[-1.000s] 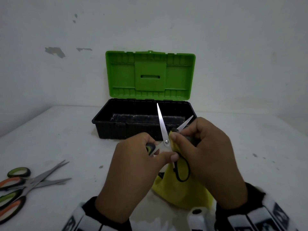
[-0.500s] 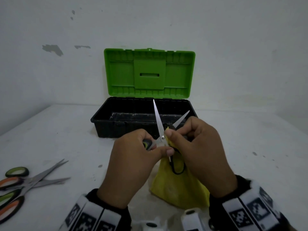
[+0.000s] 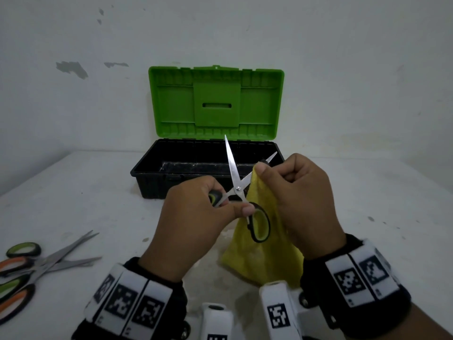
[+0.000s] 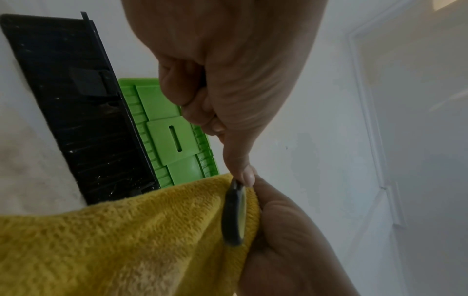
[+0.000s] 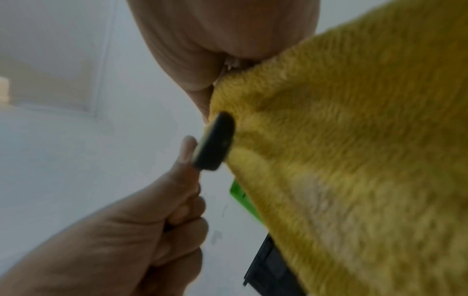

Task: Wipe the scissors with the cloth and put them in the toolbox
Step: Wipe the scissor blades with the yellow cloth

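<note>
Scissors (image 3: pixel 236 182), steel blades spread in a V, black-and-green oval loops, held above the surface (image 3: pixel 73 192) before the toolbox (image 3: pixel 157 177).
Left hand (image 3: pixel 193 222) gripped one loop; right hand (image 3: pixel 301 200) pinched fuzzy yellow cloth (image 3: pixel 259 261) round the right blade. Box: black ribbed tray, green lid upright, open. Spare scissors (image 3: pixel 36 268) lay at the left edge.

The scene is viewed from head height, forward and down, over the table (image 3: pixel 73 192) toward the wall (image 3: pixel 343 69). Each wrist view is taken from beneath its hand, very near, facing upward. The cloth (image 4: pixel 126 240) and toolbox (image 4: pixel 76 120) are shared by all views.
</note>
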Demonstrator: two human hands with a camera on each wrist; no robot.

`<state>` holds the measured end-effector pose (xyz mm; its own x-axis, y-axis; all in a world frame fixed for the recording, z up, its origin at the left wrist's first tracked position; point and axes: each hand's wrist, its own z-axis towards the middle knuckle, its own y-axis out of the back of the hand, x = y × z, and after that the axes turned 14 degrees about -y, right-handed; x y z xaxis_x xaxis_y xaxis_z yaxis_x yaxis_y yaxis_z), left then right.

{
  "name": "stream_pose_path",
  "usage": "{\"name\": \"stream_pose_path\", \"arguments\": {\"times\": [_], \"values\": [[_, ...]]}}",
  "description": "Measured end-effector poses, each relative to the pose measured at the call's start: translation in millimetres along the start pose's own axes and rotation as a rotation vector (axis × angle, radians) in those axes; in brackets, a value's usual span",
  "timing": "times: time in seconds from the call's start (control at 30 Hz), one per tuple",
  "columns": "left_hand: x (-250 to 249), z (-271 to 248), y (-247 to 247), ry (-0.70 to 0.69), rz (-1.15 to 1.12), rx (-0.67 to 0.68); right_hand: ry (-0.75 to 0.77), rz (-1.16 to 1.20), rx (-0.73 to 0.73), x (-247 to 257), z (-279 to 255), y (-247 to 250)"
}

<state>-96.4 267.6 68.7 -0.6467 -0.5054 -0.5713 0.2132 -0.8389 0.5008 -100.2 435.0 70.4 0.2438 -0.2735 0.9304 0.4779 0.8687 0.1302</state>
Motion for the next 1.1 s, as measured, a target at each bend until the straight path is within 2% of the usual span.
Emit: {"name": "stream_pose_path", "arguments": {"times": [0.13, 0.27, 0.43, 0.6, 0.77, 1.0, 1.1], "values": [[1.0, 0.1, 4.2, 0.016, -0.025, 0.013, 0.016, -0.016, 0.068, 1.6, -7.0, -2.5], [-1.9, -0.3, 4.9, 0.011, -0.036, 0.029, -0.047, 0.057, -0.01, 2.5, 5.4, 3.7], [1.7, -0.6, 11.1, 0.002, -0.048, 0.021, -0.02, 0.039, 0.051, 4.0, -2.3, 1.3], [-0.7, -0.5, 12.4, -0.018, -0.022, 0.036, -0.068, 0.094, -0.013, 3.9, 7.7, 8.2], [2.2, -1.7, 15.6, -0.005, -0.043, 0.032, -0.037, 0.06, 0.059, 3.7, -2.6, 3.5], [3.4, -6.4, 16.0, 0.072, -0.09, 0.002, -0.133, 0.147, -0.109, -1.3, 24.3, 20.0], [3.7, -5.6, 17.4, 0.09, -0.084, 0.006, -0.123, 0.139, -0.026, -0.2, 15.2, 21.8]]}}
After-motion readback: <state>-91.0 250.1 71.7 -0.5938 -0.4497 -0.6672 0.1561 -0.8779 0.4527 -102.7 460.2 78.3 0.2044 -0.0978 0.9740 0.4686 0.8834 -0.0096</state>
